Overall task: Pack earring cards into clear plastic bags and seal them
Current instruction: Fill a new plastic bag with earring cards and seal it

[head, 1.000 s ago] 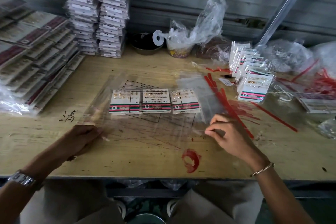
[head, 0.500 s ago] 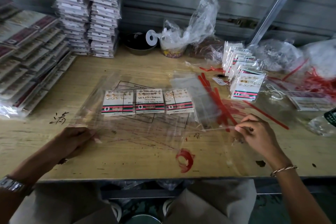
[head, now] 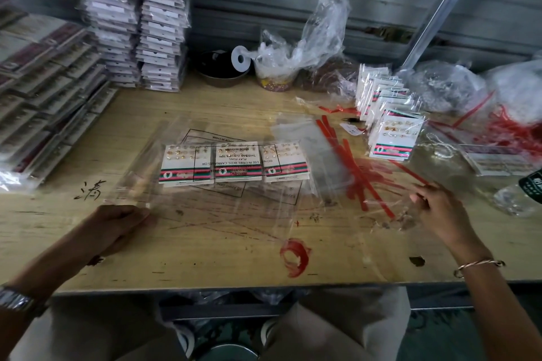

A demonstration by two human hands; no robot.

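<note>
Three white earring cards (head: pixel 237 164) with green and red stripes lie side by side inside a large clear plastic bag (head: pixel 205 214) printed with a warning text, flat on the wooden table (head: pixel 205 267). My left hand (head: pixel 117 228) grips the bag's near left corner against the table. My right hand (head: pixel 440 211) is well to the right of the bag, thumb and fingers pinched on a thin sealing strip (head: pixel 396 218); blur hides the strip's colour and length.
Two tall stacks of packed cards (head: pixel 132 23) stand at the back left, beside a spread of packs (head: pixel 44 82). Loose earring cards (head: pixel 390 132) lean at the right. Peeled red strips (head: pixel 352 173), a bowl (head: pixel 220 70), crumpled plastic bags (head: pixel 308 47) and a bottle (head: pixel 522 193) crowd the right.
My right hand has travelled from the bag's near right edge out to the right, pinching as it went. My left hand stayed on the bag's corner. The cards have not shifted.
</note>
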